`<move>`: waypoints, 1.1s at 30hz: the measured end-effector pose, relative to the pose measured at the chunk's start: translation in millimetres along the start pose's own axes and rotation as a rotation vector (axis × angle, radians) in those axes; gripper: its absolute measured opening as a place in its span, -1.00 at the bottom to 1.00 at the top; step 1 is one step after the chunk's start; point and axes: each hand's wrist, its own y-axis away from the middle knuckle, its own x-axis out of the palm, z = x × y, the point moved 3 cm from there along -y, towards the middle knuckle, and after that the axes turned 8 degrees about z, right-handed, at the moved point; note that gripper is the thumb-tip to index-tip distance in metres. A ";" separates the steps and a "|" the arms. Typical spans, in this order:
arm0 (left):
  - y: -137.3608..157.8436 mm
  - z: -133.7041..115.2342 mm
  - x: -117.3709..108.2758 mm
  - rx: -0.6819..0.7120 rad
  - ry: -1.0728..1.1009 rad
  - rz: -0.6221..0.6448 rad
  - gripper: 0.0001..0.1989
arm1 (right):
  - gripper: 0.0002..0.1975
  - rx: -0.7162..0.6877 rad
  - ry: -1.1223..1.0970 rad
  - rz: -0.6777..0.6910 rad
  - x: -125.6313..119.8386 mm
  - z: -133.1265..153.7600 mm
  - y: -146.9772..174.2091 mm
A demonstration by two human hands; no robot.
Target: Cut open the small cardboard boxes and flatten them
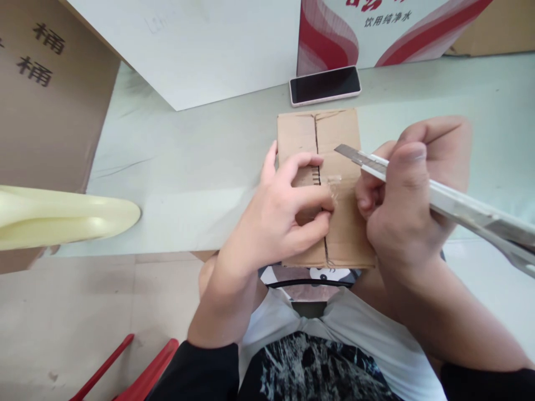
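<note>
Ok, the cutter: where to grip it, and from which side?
Take the cutter by its handle, coming from the picture's right. The bare blade points left, over the box, while the long slim body runs back rightward. The right hand grips the front, so the stretch behind it looks safest.

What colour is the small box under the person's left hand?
The small box is light brown, best seen in the head view.
</note>
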 end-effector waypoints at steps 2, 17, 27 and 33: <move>1.3 0.2 -0.9 0.012 0.019 0.003 -0.87 | -0.64 0.008 -0.010 -0.007 0.0 1.1 0.4; 2.2 3.6 0.7 0.009 0.084 0.002 -0.89 | -0.63 0.037 0.026 0.017 0.2 4.0 2.7; 2.6 5.4 3.8 0.040 0.070 -0.032 -0.86 | -0.65 0.038 0.016 0.007 -0.3 3.2 2.2; 2.2 1.6 1.4 0.040 0.098 -0.022 -0.91 | -0.62 0.044 0.018 0.019 0.7 3.8 -0.2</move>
